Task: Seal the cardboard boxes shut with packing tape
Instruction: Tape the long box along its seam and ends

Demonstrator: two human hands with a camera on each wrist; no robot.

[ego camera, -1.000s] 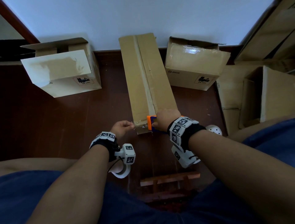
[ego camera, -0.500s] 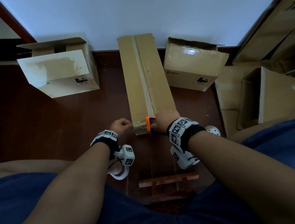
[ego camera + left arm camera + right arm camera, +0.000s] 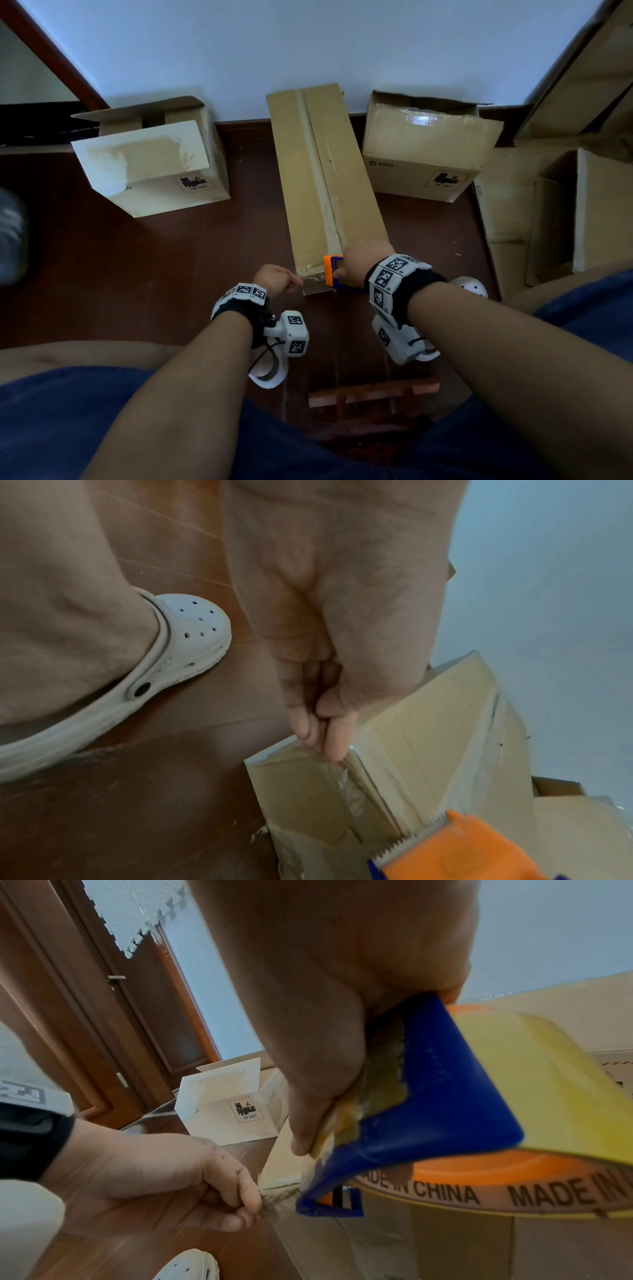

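Long narrow brown cardboard box [image 3: 325, 178] lies on the dark wood floor [image 3: 171, 260], far end at the white wall, near end w/ both hands on it. Right hand [image 3: 366, 262] is clenched round the orange-and-blue plastic tape dispenser [image 3: 337, 272] at the box's near end; its fingers are hidden behind the hand in head view, and the yellow tape roll [image 3: 534, 1085] is cut off at the right-wrist frame edge. Left hand [image 3: 275, 279] pinches the free end of the clear packing tape [image 3: 349, 785] btwn thumb and fingertips, just at the box's near corner. Tape itself is hard to make out, only a crinkled sheen. Whether it already sticks to the end face: can't tell. Small white-faced open box [image 3: 154, 164] sits left, tan sealed box [image 3: 424, 150] right, both apart from the long one. White perforated clog [image 3: 178, 647] shows beside the left hand.
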